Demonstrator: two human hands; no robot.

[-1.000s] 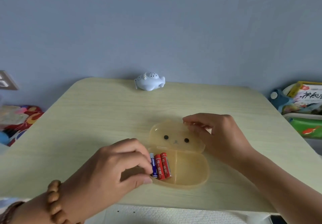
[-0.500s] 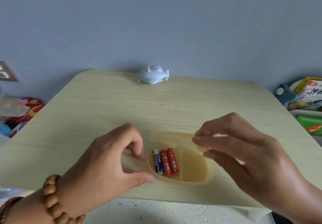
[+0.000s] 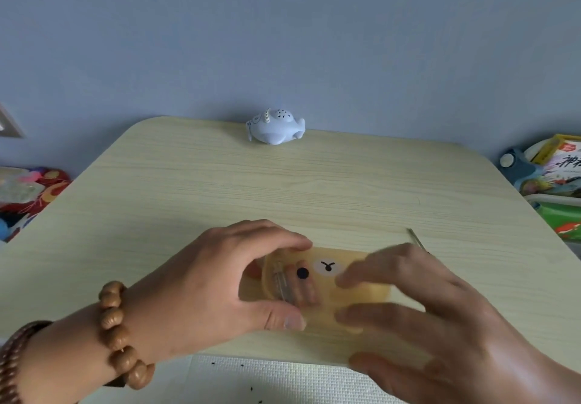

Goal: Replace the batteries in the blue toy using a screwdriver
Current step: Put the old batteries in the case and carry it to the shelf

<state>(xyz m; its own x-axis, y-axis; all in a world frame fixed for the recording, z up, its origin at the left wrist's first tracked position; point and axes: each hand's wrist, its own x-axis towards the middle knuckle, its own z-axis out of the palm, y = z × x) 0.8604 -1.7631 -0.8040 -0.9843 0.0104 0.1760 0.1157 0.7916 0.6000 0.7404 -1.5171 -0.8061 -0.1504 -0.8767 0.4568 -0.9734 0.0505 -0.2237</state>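
The pale blue whale-shaped toy stands at the far edge of the table, well away from both hands. Near the front edge lies a translucent yellow bear-face case with its lid down. Batteries show dimly through the lid at its left end. My left hand grips the left end of the case, fingers over the top and thumb at the front. My right hand, blurred, presses on the lid's right half with fairly straight fingers. A thin metal shaft pokes out from behind my right hand.
The light wooden table meets a blue wall at the back. Colourful toys lie off its left side. Boxes and packets are stacked off its right side. A white textured mat lies below the front edge.
The case lid, open one second ago, was swung down by my right hand and now covers the batteries. My left hand moved from the batteries to the case's left end.
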